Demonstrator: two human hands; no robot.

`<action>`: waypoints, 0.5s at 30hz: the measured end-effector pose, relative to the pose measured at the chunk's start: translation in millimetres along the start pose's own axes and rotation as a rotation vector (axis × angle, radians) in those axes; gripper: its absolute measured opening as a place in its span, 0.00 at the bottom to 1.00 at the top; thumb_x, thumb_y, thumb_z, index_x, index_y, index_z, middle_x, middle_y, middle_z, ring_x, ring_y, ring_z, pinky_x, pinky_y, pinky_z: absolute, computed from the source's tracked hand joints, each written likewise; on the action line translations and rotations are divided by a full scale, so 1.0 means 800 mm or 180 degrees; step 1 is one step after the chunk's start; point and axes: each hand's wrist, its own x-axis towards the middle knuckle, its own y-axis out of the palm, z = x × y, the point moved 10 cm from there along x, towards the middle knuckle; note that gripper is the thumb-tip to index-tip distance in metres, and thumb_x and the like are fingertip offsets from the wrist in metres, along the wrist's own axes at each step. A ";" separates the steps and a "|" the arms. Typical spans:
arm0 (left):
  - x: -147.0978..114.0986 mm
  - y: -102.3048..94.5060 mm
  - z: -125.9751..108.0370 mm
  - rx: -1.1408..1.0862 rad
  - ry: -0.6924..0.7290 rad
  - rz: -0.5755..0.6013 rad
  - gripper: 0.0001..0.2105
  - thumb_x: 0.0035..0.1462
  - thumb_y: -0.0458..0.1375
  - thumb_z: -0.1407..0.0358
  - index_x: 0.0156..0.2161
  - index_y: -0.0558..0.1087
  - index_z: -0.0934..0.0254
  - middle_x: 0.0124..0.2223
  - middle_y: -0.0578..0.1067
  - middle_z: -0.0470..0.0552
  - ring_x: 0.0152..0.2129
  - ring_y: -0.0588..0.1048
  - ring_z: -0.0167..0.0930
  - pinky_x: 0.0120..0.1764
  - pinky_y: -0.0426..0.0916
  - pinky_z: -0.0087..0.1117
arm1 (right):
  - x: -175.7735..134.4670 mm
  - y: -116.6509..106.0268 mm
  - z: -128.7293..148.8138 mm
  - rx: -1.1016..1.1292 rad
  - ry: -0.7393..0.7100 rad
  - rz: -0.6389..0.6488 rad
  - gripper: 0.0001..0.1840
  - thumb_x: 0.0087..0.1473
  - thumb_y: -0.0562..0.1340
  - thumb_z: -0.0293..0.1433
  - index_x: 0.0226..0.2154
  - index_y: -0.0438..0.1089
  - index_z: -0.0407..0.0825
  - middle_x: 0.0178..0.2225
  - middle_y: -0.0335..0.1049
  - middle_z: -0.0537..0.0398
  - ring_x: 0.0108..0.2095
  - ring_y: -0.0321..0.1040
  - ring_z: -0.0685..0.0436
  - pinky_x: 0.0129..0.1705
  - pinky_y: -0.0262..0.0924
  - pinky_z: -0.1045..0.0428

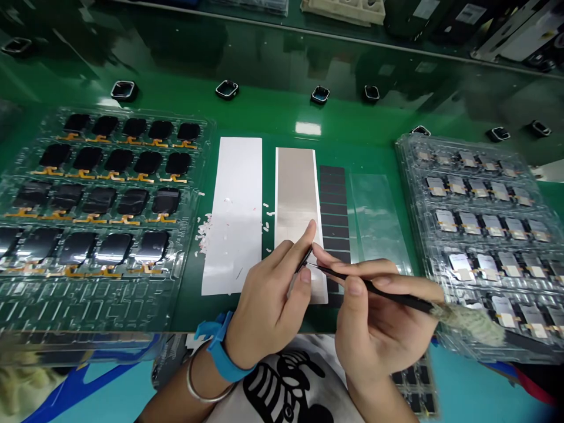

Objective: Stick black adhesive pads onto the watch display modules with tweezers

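My left hand (pixel 275 294), with a blue wrist strap, pinches a small black flat part (pixel 304 258) between thumb and fingers; most of it is hidden, so its kind is unclear. In my right hand (pixel 381 317) is a pair of black tweezers (pixel 403 298), held like a pen, its rear end wrapped in a pale fuzzy material. The tips meet the edge of the black part, or come very close to it. Both hands are over the lower end of a beige-grey sheet with white borders (pixel 297 182). My right index finger reaches toward the left fingertips.
Left, a clear tray (pixel 176 305) bears black watch screens with orange ribbon cables. Scraps (pixel 205 235) lie beside a white sheet (pixel 240 188). Right are a black strip sheet (pixel 333 205), a clear film (pixel 379 205) and another tray (pixel 414 194) of silvery parts. Watch cases (pixel 227 89) line the back.
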 end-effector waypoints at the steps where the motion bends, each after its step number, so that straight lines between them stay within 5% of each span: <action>1: 0.000 0.000 0.000 0.0013 -0.0013 0.0004 0.24 0.70 0.43 0.63 0.70 0.53 0.59 0.42 0.72 0.54 0.36 0.73 0.34 0.38 0.69 0.37 | 0.000 0.000 -0.001 0.0005 0.0023 -0.0008 0.15 0.56 0.59 0.15 0.40 0.61 0.49 0.34 0.72 0.55 0.38 0.77 0.46 0.47 0.78 0.38; 15: 0.000 0.001 0.000 0.0017 -0.0016 0.0024 0.25 0.70 0.43 0.64 0.70 0.53 0.60 0.43 0.72 0.54 0.36 0.72 0.33 0.39 0.69 0.36 | -0.001 -0.001 -0.001 0.0093 -0.0024 -0.0056 0.16 0.55 0.58 0.13 0.40 0.61 0.48 0.34 0.72 0.55 0.37 0.77 0.45 0.44 0.79 0.39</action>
